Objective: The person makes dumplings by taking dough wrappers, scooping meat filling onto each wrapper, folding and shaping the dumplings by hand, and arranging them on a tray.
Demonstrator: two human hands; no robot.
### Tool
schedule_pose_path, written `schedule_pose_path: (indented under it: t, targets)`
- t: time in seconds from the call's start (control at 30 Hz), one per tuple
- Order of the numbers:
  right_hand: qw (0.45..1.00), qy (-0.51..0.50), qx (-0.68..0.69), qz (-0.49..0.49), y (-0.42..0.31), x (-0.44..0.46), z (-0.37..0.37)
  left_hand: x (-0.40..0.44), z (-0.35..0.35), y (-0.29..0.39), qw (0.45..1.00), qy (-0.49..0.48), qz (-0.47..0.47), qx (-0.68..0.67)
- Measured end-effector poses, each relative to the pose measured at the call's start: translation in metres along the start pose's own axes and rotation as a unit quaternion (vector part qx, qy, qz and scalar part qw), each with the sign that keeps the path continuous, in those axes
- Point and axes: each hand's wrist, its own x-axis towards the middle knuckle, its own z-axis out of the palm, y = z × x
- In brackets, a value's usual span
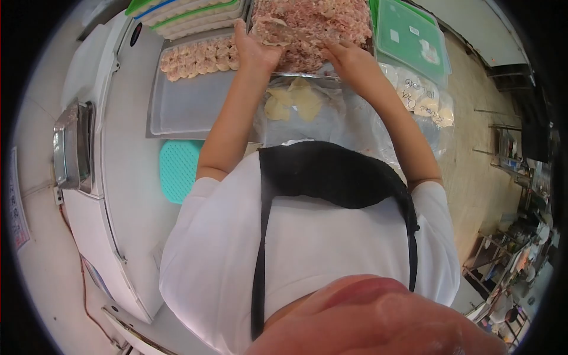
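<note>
A large tray heaped with pink minced meat [319, 18] lies at the top centre. My left hand [258, 52] is at its left edge, its fingers curved round a thin wrapper with filling [276, 33]. At the meat's lower right, my right hand [348, 58] has its fingers pressed together in the mince; what they hold is too small to tell. Several pale round wrappers [294, 100] lie on clear plastic just below the meat tray. Left of my left hand, rows of filled dumplings [195, 58] sit at the top of a grey tray [190, 109].
Stacked trays of dumplings with green and blue rims [192, 16] stand at the upper left. A green-lidded container [408, 38] and marked plastic bags of pale pieces [423, 97] are on the right. A turquoise perforated basket [179, 170] lies below the grey tray.
</note>
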Motion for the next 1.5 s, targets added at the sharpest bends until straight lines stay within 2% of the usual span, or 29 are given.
schedule_pose_path:
  t: [0.1, 0.2, 0.27, 0.37, 0.4, 0.47, 0.5, 0.53, 0.6, 0.67, 0.77, 0.8, 0.87, 0.97, 1.07, 1.17, 1.2, 1.27, 1.3, 1.37, 1.4, 1.47, 1.5]
  targets:
    - [0.989, -0.126, -0.079, -0.022, 0.025, 0.004, -0.007, -0.014, 0.018, -0.012, 1.0, -0.017, 0.021, 0.008]
    - [0.986, -0.118, -0.11, -0.029, 0.006, 0.002, -0.049, -0.004, 0.004, -0.02, 0.999, -0.028, 0.033, 0.009]
    - [0.991, -0.092, -0.067, -0.069, 0.018, -0.001, -0.029, 0.021, -0.015, -0.03, 0.996, -0.06, 0.061, 0.022]
    - [0.992, -0.07, 0.012, -0.103, 0.045, 0.001, -0.019, 0.008, -0.001, -0.03, 0.998, 0.012, 0.022, -0.065]
    - [0.991, -0.063, 0.038, -0.113, 0.054, 0.005, -0.022, 0.004, 0.0, -0.029, 0.998, -0.021, 0.031, -0.059]
    - [0.982, -0.044, 0.177, -0.047, 0.069, 0.005, -0.032, -0.005, 0.004, -0.024, 0.994, -0.088, 0.045, -0.043]
    - [0.969, -0.036, 0.245, -0.012, 0.073, 0.005, -0.038, -0.013, 0.01, -0.024, 0.991, -0.117, 0.06, 0.041]
    - [0.959, -0.079, 0.271, 0.029, 0.073, 0.005, -0.044, -0.021, 0.018, -0.023, 0.979, -0.144, 0.073, 0.124]
    - [0.927, -0.163, 0.318, 0.112, 0.074, 0.005, -0.057, -0.022, 0.025, -0.022, 0.921, -0.177, 0.133, 0.321]
    - [0.914, -0.185, 0.347, 0.099, 0.078, 0.003, -0.063, -0.021, 0.025, -0.018, 0.798, -0.179, 0.219, 0.532]
    - [0.918, -0.216, 0.326, 0.07, 0.077, 0.001, -0.085, -0.036, 0.049, -0.013, 0.625, -0.198, 0.323, 0.682]
    - [0.923, -0.224, 0.307, 0.059, 0.075, -0.001, -0.092, -0.032, 0.05, -0.013, 0.622, -0.237, 0.324, 0.673]
    - [0.935, -0.174, 0.309, 0.023, 0.072, -0.006, -0.091, -0.021, 0.051, -0.012, 0.612, -0.314, 0.323, 0.65]
    - [0.944, -0.138, 0.3, -0.014, 0.071, -0.007, -0.077, -0.032, 0.073, -0.003, 0.598, -0.338, 0.159, 0.709]
    - [0.945, -0.137, 0.289, -0.064, 0.081, -0.007, -0.052, -0.009, 0.033, 0.003, 0.554, -0.361, 0.207, 0.721]
    - [0.952, -0.168, 0.247, -0.069, 0.106, 0.007, -0.03, -0.009, 0.024, -0.004, 0.491, -0.314, 0.252, 0.773]
    - [0.955, -0.182, 0.227, -0.063, 0.106, 0.011, -0.031, -0.008, 0.023, -0.007, 0.55, -0.25, 0.188, 0.774]
    - [0.989, -0.111, 0.08, -0.064, 0.098, 0.006, -0.033, -0.003, 0.02, -0.012, 0.65, -0.11, 0.059, 0.75]
    - [0.995, -0.073, 0.005, -0.065, 0.09, 0.007, -0.035, 0.002, 0.012, -0.011, 0.674, -0.086, 0.045, 0.732]
    - [0.995, -0.036, 0.031, -0.09, 0.08, 0.002, -0.018, 0.014, -0.008, -0.013, 0.722, -0.039, 0.014, 0.691]
    - [0.994, -0.021, 0.044, -0.101, 0.078, -0.005, -0.006, 0.015, -0.007, -0.012, 0.7, -0.074, 0.025, 0.71]
    - [0.993, -0.105, 0.012, -0.05, 0.101, -0.009, 0.013, 0.01, -0.005, -0.014, 0.652, -0.145, 0.042, 0.743]
    - [0.99, -0.137, -0.032, -0.026, 0.113, -0.008, 0.014, 0.009, -0.014, -0.017, 0.66, -0.114, 0.063, 0.74]
